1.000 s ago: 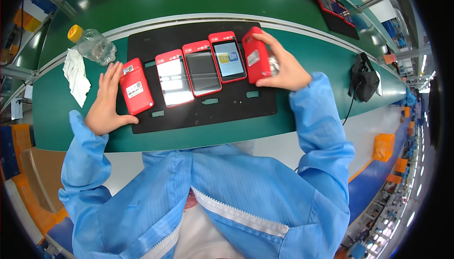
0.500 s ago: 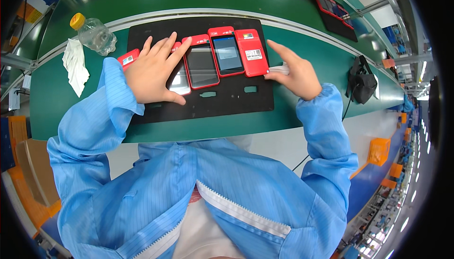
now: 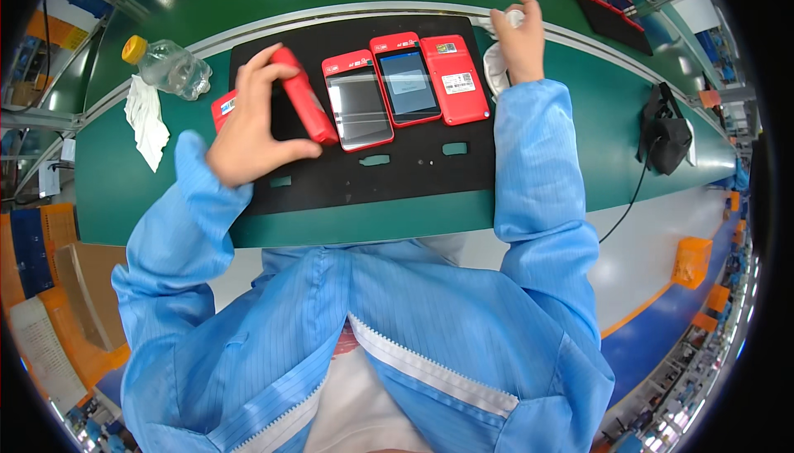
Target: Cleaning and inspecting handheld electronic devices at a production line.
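My left hand grips a red handheld terminal by its ends, fingers at the far end and thumb at the near end; it stands tilted on its long edge. Partly hidden behind that hand lies another red terminal, label side up. To the right, a terminal with a dark screen, one with a lit screen and one lying face down with labels rest side by side on a black mat. Beyond the face-down one, my right hand is raised, fingers bent around a white cloth.
A clear bottle with a yellow cap lies at the left beside a crumpled white cloth. Several red devices on a dark mat are at the far right. A black corded object sits at the right of the green table.
My left hand has tipped the terminal beneath it up onto its edge. My right hand has moved away from me, past the face-down terminal, taking the white cloth along.
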The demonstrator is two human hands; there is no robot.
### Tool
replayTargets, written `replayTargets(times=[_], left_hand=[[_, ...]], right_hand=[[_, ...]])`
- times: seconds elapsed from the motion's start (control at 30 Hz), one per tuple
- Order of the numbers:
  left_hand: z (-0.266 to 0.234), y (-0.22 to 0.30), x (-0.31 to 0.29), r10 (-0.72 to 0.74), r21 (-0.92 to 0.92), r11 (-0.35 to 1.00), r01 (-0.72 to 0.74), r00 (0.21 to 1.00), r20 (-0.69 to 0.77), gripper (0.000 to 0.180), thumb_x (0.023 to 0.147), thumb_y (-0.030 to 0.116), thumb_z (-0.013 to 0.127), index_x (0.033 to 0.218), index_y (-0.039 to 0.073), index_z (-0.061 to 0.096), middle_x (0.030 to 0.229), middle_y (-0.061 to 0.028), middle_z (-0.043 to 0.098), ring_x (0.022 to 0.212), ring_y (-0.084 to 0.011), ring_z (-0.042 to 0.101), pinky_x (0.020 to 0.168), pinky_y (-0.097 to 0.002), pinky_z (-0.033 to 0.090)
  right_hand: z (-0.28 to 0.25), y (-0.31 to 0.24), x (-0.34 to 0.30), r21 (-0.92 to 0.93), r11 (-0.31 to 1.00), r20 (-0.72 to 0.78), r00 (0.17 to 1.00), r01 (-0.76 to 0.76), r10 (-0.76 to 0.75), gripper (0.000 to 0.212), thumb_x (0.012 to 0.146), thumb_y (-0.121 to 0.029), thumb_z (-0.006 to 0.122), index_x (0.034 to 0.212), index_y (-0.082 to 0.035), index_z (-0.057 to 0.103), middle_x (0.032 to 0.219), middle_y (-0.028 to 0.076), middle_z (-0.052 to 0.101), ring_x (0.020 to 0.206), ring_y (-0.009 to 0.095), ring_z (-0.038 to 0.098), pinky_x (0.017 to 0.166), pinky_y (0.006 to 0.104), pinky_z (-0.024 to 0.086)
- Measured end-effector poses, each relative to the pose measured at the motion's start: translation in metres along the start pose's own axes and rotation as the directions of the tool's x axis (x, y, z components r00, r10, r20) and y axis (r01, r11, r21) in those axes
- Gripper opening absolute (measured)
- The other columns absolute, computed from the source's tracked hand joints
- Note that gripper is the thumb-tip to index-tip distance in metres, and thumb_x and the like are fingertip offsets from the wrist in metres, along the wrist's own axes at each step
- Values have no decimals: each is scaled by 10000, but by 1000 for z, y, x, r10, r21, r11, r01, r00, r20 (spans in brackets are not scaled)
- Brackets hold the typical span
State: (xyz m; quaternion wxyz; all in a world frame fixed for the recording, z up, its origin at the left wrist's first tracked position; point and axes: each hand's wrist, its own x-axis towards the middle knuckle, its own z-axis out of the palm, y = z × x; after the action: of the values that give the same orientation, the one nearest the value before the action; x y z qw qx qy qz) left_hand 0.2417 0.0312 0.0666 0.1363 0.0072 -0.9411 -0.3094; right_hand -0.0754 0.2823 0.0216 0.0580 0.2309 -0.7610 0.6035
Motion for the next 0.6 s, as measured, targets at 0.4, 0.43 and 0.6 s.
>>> replayTargets(times=[0.4, 0.43, 0.6], left_hand=[[-14, 7, -11, -130, 459, 889, 8, 964, 234, 1144, 632, 547, 854, 1529, 87, 314, 1579, -197, 301, 1488, -426, 230, 1191, -641, 61], [-16, 8, -4, -114, 490, 871, -40, 953, 280, 1193, 636, 585, 829, 1560, 79, 267, 1591, -219, 279, 1486, -434, 228, 1193, -627, 87], [2, 47, 35, 76, 401, 899, -176, 964, 254, 1402, 514, 739, 758, 1576, 25, 184, 1596, -273, 235, 1498, -431, 198, 1195, -587, 143]], right_hand=[[12, 17, -2, 199, 976, 69, 992, 92, -107, 238, 998, -122, 534, 1172, -103, 695, 1021, 41, 714, 936, 117, 640, 811, 263, 505], [10, 16, -3, 195, 977, 68, 992, 87, -102, 238, 998, -122, 534, 1172, -103, 695, 1021, 41, 714, 936, 117, 640, 811, 263, 505], [3, 24, -1, 318, 946, 106, 994, -61, 28, 265, 1052, -160, 513, 1262, -65, 643, 1056, -3, 654, 898, 50, 550, 805, 193, 441]])
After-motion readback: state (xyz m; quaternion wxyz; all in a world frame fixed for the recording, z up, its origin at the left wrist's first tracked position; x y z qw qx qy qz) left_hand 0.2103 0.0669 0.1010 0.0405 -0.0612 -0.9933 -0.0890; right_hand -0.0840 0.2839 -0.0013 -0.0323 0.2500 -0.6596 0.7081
